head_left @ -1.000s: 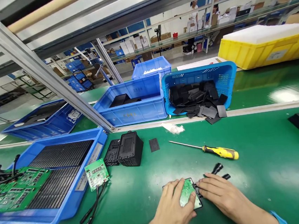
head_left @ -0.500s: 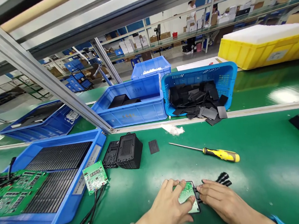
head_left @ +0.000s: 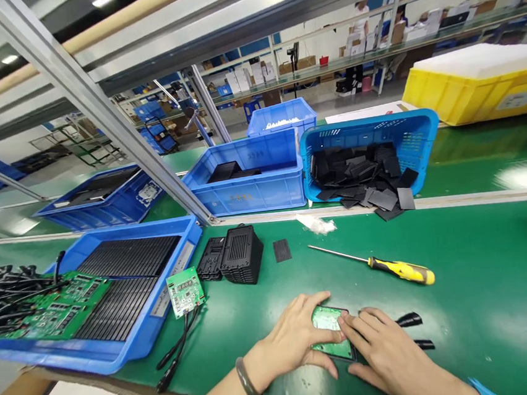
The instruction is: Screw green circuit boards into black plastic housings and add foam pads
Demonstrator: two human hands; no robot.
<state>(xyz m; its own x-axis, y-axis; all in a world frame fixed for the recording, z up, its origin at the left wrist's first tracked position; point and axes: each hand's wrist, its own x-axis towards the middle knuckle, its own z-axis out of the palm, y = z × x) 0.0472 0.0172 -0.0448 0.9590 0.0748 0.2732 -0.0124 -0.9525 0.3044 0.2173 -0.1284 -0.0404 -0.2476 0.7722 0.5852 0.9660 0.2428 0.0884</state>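
Note:
A green circuit board (head_left: 327, 319) lies in a shallow black housing (head_left: 352, 355) on the bench. My left hand (head_left: 295, 337) grips it from the left, with its thumb across the board and its fingers round the edges. From the right, my right hand (head_left: 375, 348) holds the same piece, its fingertips pressing on the board's right edge and its thumb lower down. Two black cable connectors (head_left: 409, 320) stick out past my right hand; the cables between are hidden under it. Farther left, another circuit board (head_left: 185, 291) with two black cables lies face up.
A yellow screwdriver (head_left: 401, 269) lies beyond my hands, near a thin black ribbed pad (head_left: 282, 250). Stacked black housings (head_left: 241, 255) stand beside a blue tray (head_left: 116, 362) of black strips and boards. Behind are a blue bin (head_left: 263, 191) and a blue basket (head_left: 421, 145) of black pieces.
My right hand has moved from the cables onto the board's right edge. My left fingers have spread to the board's far side. The camera view has turned slightly left.

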